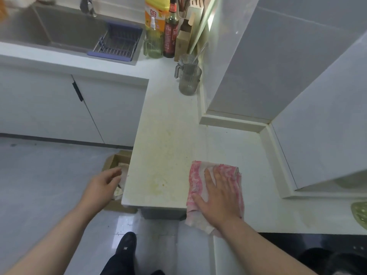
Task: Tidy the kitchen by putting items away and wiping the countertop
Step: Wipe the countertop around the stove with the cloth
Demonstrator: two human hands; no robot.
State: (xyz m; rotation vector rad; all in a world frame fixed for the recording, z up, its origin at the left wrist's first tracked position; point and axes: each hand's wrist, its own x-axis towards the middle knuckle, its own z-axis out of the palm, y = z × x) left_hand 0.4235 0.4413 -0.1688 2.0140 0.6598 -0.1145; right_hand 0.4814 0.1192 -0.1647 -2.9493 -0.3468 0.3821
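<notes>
Pink-and-white patterned cloth lying flat on the white stone countertop, at its near front corner; one end of the cloth droops over the front edge. The right hand rests palm-down on the cloth, its fingers straight and slightly spread, pressing the fabric against the surface. Just left of the cloth, a patch of yellowish stains and specks marks the countertop and runs away from the camera along the narrow run of counter.

The left hand hangs in the air just off the left edge of the countertop, touching nothing; its fingers are loosely curled with the thumb apart from them. Below it, on the pale floor, stands an open brown cardboard box holding crumpled scraps.

Farther along the counter, near the wall, stands a grey ribbed glass jug with a handle. Beyond it are grouped a green ribbed glass jug, a dark bottle with a red label and a yellow detergent bottle. To their left lies the steel sink, with a blue-framed wire draining rack set across its right end. A black cooktop borders the counter at lower right. A black shoe shows on the floor below.
</notes>
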